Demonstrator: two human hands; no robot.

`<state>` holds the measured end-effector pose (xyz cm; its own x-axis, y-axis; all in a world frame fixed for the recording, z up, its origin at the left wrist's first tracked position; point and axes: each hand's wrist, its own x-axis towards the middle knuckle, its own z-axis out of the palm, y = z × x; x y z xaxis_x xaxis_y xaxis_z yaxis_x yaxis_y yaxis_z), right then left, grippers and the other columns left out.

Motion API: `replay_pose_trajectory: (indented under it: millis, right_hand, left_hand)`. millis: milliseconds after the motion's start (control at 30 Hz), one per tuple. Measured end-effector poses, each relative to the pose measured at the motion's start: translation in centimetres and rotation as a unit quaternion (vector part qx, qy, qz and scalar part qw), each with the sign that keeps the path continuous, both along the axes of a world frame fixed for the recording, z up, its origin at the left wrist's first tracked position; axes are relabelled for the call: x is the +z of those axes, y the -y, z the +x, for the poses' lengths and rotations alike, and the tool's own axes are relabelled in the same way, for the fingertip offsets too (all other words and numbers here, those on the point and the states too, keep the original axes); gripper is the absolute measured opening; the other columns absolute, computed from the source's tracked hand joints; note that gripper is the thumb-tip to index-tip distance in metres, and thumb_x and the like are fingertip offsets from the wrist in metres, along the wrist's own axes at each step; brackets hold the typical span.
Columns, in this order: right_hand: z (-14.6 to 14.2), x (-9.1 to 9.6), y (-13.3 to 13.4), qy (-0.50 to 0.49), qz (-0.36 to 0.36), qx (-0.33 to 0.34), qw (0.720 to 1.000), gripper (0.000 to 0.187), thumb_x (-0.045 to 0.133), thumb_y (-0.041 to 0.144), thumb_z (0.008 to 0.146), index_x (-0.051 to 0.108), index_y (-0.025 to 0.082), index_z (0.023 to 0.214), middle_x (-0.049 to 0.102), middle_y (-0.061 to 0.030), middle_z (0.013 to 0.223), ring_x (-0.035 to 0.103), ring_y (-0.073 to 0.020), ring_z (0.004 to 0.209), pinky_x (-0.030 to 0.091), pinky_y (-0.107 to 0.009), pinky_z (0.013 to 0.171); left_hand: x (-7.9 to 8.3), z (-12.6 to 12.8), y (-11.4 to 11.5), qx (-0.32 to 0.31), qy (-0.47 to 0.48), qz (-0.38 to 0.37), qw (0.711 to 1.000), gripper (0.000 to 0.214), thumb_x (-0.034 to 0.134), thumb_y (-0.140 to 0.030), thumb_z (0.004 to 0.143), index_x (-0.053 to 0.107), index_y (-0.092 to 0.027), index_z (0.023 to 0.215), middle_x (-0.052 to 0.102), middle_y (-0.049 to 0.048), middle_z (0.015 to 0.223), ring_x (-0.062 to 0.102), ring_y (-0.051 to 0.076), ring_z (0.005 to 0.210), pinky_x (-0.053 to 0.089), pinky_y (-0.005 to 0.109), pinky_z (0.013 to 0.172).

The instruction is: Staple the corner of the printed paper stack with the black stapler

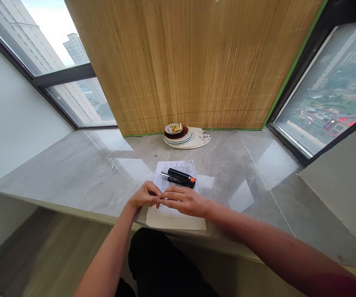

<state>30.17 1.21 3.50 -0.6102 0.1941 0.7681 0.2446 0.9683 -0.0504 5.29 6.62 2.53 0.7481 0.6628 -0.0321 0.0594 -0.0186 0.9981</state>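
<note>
My left hand [147, 194] and my right hand [182, 200] meet over the left side of a stack of printed paper [178, 220] at the front of the sill. Fingers of both are pinched together at one spot, and whatever they hold there is too small or hidden to make out. Just beyond my right hand lies a black stapler [181, 177] with an orange mark, resting on the printed sheets. Its metal part sticks out at the left end. My right hand covers the middle of the paper.
The grey marble sill [227, 165] has its front edge close to my legs. At the back, stacked plates [178, 136] stand on an oval patterned board [201, 138], in front of a bamboo blind [196, 74]. Windows flank both sides. Small bits [112, 166] lie to the left.
</note>
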Motion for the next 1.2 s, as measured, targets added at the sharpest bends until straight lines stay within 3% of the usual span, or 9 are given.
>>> replay_pose_trajectory:
  millis: [233, 367, 467, 567, 667, 767, 867, 1067, 1200]
  right_hand:
    - [-1.0, -0.3, -0.2, -0.08, -0.142, 0.038, 0.986, 0.025, 0.057, 0.01, 0.103, 0.074, 0.023, 0.115, 0.079, -0.0059, 0.121, 0.072, -0.0207, 0.103, 0.062, -0.037, 0.092]
    - [-0.9, 0.4, -0.6, -0.132, -0.143, 0.076, 0.978, 0.017, 0.062, 0.012, 0.101, 0.074, 0.023, 0.106, 0.08, -0.0043, 0.101, 0.073, -0.0178, 0.09, 0.061, -0.034, 0.082]
    - [1.6, 1.4, -2.4, -0.215, -0.135, -0.024, 0.967, 0.013, 0.066, 0.015, 0.099, 0.076, 0.022, 0.1, 0.081, -0.0067, 0.102, 0.075, -0.0189, 0.094, 0.061, -0.034, 0.086]
    - [6.2, 1.2, -6.0, -0.273, -0.171, -0.229, 0.918, 0.009, 0.07, 0.018, 0.094, 0.077, 0.021, 0.09, 0.081, -0.0072, 0.102, 0.076, -0.0211, 0.093, 0.059, -0.036, 0.09]
    - [10.6, -0.6, -9.6, -0.158, -0.269, -0.403, 0.861, 0.013, 0.067, 0.013, 0.086, 0.076, 0.019, 0.079, 0.08, -0.0073, 0.092, 0.073, -0.0201, 0.078, 0.057, -0.034, 0.085]
    - [12.8, -3.0, -11.5, -0.101, -0.31, -0.428, 0.843, 0.014, 0.065, 0.01, 0.078, 0.077, 0.017, 0.076, 0.078, -0.0074, 0.081, 0.071, -0.0211, 0.072, 0.055, -0.033, 0.079]
    - [12.9, -4.2, -11.9, -0.071, -0.322, -0.417, 0.847, 0.017, 0.063, 0.014, 0.082, 0.08, 0.016, 0.084, 0.081, -0.0097, 0.092, 0.073, -0.0221, 0.079, 0.055, -0.034, 0.086]
    - [12.3, -4.6, -12.1, -0.023, -0.314, -0.392, 0.864, 0.039, 0.054, 0.011, 0.091, 0.078, 0.013, 0.121, 0.072, -0.0166, 0.138, 0.066, -0.0294, 0.126, 0.043, -0.046, 0.114]
    - [12.3, -4.0, -11.8, -0.133, -0.272, -0.403, 0.864, 0.047, 0.044, 0.005, 0.088, 0.076, 0.012, 0.122, 0.073, -0.0171, 0.131, 0.067, -0.0281, 0.12, 0.049, -0.044, 0.108]
  left_hand:
    - [0.1, 0.2, -0.1, -0.01, -0.017, 0.008, 1.0, 0.043, 0.089, -0.052, 0.077, 0.081, -0.011, 0.067, 0.064, 0.0075, 0.049, 0.038, 0.006, 0.038, 0.026, 0.022, 0.04]
    - [-0.6, -0.1, -0.4, 0.007, -0.003, 0.007, 1.0, 0.048, 0.09, -0.058, 0.073, 0.083, -0.011, 0.078, 0.066, 0.0076, 0.052, 0.038, 0.006, 0.038, 0.025, 0.021, 0.04]
    - [-1.3, -0.4, -0.6, 0.066, 0.045, 0.023, 0.997, 0.061, 0.085, -0.07, 0.074, 0.083, -0.01, 0.084, 0.059, 0.0037, 0.047, 0.035, 0.006, 0.037, 0.021, 0.021, 0.041]
    - [-1.6, -0.5, -0.8, 0.12, 0.082, 0.048, 0.988, 0.062, 0.077, -0.072, 0.083, 0.082, -0.01, 0.083, 0.052, 0.0007, 0.044, 0.03, 0.005, 0.037, 0.017, 0.022, 0.043]
    - [-1.3, -0.4, -0.8, 0.176, 0.101, 0.067, 0.977, 0.058, 0.075, -0.069, 0.087, 0.08, -0.011, 0.082, 0.05, -0.0004, 0.045, 0.029, 0.005, 0.04, 0.015, 0.023, 0.046]
    - [-0.7, 0.0, -0.9, 0.254, 0.106, 0.083, 0.958, 0.053, 0.073, -0.064, 0.09, 0.079, -0.012, 0.084, 0.049, -0.0007, 0.048, 0.032, 0.006, 0.044, 0.015, 0.024, 0.048]
    - [-0.3, 0.5, -0.9, 0.316, 0.098, 0.094, 0.939, 0.049, 0.071, -0.061, 0.093, 0.078, -0.013, 0.087, 0.051, -0.001, 0.052, 0.034, 0.007, 0.045, 0.017, 0.024, 0.048]
    - [-0.2, 1.0, -1.0, 0.337, 0.066, 0.103, 0.934, 0.044, 0.067, -0.057, 0.096, 0.076, -0.014, 0.099, 0.049, -0.0031, 0.054, 0.034, 0.008, 0.048, 0.021, 0.023, 0.048]
    - [-0.3, 1.0, -1.1, 0.363, 0.053, 0.105, 0.924, 0.043, 0.068, -0.056, 0.094, 0.076, -0.014, 0.096, 0.049, -0.0039, 0.054, 0.035, 0.008, 0.048, 0.022, 0.021, 0.045]
